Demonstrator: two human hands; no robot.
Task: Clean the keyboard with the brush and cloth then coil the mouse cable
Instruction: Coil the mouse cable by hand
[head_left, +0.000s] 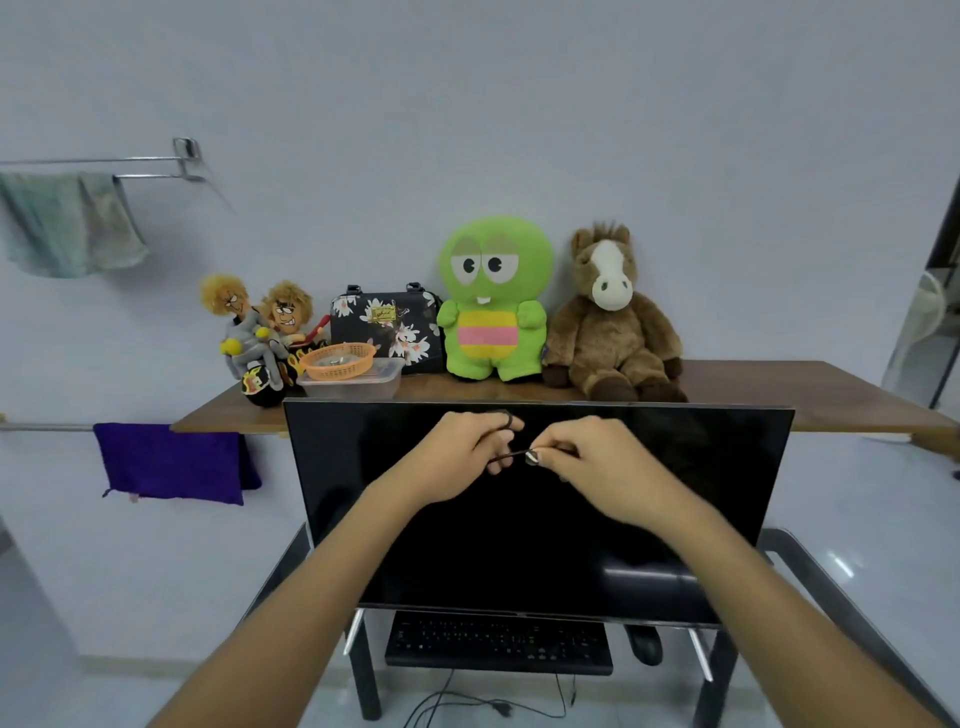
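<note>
1. Two hands raised in front of dark monitor (535, 519), nearly meeting at mid-screen height.
2. Left hand (457, 457): fingers (511, 423) curled, with dark mouse cable (506, 415) looped over the index finger and passing across to the other hand; closed on cable.
3. Right hand (608, 462): thumb and fingertips pinched shut on silvery plug end (532, 457) of the cable, just beside left fingers.
4. Short stretch of cable taut between the two hands, at about plug level.
5. Forearms reaching up from bottom corners of view, crossing over the screen.
6. Keyboard (498, 644): black, flat on dark counter (810, 556) below lower edge of monitor, untouched by hands.
7. Mouse (644, 644): black, just right of keyboard, partly hidden behind the monitor edge.
8. Loose wires (467, 701) trailing on pale floor under keyboard; which device each belongs to unclear.
9. Brush and cloth for the task not identifiable anywhere near the hands.
10. Behind monitor, wooden shelf (779, 384) carrying green plush (493, 296), brown horse plush (613, 322), floral bag (387, 327), two dolls (260, 327), and orange basket (337, 360) sitting in clear tub (353, 384).
11. Far left: purple cloth (171, 462) hanging from low rail, pale towel (67, 223) on upper wall rack.
</note>
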